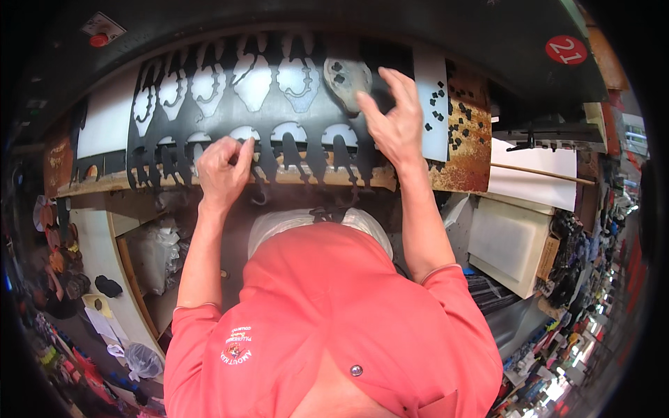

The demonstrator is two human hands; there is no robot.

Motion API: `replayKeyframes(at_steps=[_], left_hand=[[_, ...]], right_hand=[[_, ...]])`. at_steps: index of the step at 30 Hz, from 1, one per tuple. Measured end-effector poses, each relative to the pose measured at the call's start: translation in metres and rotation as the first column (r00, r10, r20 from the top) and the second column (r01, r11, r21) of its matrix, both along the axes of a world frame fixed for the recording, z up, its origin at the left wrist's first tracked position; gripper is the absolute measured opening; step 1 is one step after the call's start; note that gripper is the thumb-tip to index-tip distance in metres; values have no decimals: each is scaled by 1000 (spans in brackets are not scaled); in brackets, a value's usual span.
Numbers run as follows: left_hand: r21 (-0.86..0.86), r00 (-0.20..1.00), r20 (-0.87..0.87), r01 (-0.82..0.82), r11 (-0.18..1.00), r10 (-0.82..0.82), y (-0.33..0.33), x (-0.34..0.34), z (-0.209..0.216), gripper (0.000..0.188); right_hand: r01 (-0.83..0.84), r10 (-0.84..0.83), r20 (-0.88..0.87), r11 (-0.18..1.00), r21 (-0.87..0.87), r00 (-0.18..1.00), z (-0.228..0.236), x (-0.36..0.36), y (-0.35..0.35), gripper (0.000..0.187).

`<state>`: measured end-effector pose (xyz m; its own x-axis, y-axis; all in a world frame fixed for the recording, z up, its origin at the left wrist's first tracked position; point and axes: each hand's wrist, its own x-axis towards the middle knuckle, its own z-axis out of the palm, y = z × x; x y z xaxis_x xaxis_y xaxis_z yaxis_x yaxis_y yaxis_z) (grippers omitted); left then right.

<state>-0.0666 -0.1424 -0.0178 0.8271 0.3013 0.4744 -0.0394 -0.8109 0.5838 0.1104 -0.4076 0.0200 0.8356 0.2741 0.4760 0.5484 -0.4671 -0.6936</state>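
Observation:
A black sheet (pixel 230 129) with several shoe-upper-shaped cutouts lies over a white board (pixel 104 132) on the bench. My left hand (pixel 224 171) is at the sheet's near edge, its fingers curled in and thumb and finger close together; whatever they may pinch is hidden. At the sheet's right end sits a rounded, greyish cutting die (pixel 347 80) with small black scraps on top. My right hand (pixel 397 125) is just right of this die, thumb and fingers spread. Its thumb tip is at the die's edge; I cannot tell whether it touches.
Small black offcuts (pixel 458 129) are scattered on the board and a rusty brown plate at right. A dark machine beam (pixel 293 17) spans the far side, with a red button (pixel 99 40) at far left. A wooden rod (pixel 543 173) and a pale box (pixel 509 244) are at right.

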Motion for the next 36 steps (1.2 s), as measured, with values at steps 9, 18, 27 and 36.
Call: replayKeyframes(at_steps=[9,18,27,36], left_hand=[[-412,988,-85,81,908,-127,5,36,50,22],[-516,841,-112,406,754,-529,-52,141,57,37],[-829,770,-109,279,485,-628,-91,176,36,26],[-869,877,-325,-129,477,-355,-43,137,48,29]], right_hand=[[62,-51,56,972,-226,997,-39,19,70,66],[255,441,-624,645,720,646,-7,43,7,60],[274,508,-602,578,768,617,-14,44,10,55],[298,514,-544,485,822,663,-14,44,8,52]])
